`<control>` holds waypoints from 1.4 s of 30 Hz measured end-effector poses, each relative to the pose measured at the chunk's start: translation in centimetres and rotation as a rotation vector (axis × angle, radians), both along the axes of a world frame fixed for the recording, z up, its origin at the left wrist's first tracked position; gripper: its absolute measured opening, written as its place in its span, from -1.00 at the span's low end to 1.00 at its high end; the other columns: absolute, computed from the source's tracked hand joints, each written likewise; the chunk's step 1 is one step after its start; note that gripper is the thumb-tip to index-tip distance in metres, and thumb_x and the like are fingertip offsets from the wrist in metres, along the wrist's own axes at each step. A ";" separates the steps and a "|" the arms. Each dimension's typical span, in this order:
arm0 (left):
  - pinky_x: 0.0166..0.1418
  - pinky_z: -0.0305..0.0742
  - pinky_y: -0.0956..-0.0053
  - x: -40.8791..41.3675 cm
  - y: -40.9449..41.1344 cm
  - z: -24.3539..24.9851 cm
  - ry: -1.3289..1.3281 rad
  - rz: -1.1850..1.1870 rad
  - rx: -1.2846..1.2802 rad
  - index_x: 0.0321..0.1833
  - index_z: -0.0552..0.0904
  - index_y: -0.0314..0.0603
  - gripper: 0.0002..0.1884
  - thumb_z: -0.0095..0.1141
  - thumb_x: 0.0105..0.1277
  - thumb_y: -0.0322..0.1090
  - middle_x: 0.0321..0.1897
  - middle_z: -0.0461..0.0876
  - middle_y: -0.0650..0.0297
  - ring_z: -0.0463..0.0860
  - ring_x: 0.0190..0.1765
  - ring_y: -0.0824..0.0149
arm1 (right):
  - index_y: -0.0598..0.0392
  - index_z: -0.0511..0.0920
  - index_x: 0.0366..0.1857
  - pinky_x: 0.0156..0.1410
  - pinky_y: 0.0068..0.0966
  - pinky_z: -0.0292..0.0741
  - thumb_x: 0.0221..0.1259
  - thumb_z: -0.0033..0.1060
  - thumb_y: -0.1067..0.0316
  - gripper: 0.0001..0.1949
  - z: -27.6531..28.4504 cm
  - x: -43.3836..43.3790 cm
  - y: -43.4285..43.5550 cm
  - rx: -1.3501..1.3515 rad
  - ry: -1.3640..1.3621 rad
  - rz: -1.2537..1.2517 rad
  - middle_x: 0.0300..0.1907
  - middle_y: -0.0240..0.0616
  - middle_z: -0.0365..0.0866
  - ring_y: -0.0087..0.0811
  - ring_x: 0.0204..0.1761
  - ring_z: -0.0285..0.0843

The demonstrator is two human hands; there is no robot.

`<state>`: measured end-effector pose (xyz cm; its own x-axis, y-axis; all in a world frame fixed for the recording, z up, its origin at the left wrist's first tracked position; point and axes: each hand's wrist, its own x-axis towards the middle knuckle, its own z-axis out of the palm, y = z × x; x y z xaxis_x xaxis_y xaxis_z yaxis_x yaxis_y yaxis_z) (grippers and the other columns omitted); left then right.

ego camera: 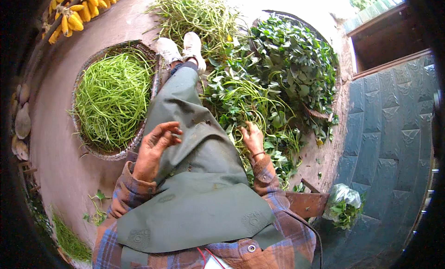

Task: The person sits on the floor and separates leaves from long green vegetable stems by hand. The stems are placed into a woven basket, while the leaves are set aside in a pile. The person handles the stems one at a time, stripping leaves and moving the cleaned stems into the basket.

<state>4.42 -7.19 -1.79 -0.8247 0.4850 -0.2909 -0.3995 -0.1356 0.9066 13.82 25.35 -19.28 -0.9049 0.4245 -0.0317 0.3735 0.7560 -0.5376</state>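
My left hand (152,149) is raised over the left side of the grey-green waterproof apron (194,199), fingers curled and slightly apart, with nothing visible in it. To the right of my lap, my right hand (253,138) reaches to the near edge of the leafy vines (226,91), its fingertips among thin green stems (259,112); whether it grips any cannot be told. Left of my legs stands a round woven basket (77,130) filled with stripped light-green stems (113,98). Beyond my shoes lies a loose heap of long pale-green stems (198,15).
A large heap of dark leaves (295,56) lies at the upper right, beside a blue-green tiled surface (379,130). Near my right elbow are a wooden board (306,203) and a clear plastic bag (344,199) with greens. Corn cobs (74,20) hang at the upper left.
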 end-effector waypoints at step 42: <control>0.09 0.53 0.43 -4.4 11.1 -6.2 -0.436 -0.184 -0.089 0.19 0.48 -0.19 -0.63 -0.02 0.46 -0.13 -0.05 0.61 0.20 0.61 -0.05 0.38 | 0.16 0.37 0.13 0.12 -0.14 0.48 0.16 0.08 0.30 -0.57 -17.6 -14.1 17.4 0.007 -0.316 -0.417 -0.03 0.12 0.54 0.06 0.01 0.55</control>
<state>0.04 3.94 -8.04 -0.5194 0.5691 -0.6375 -0.7552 0.0433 0.6540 -0.26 42.78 -36.91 -0.6053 0.7482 -0.2718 0.7870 0.5112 -0.3455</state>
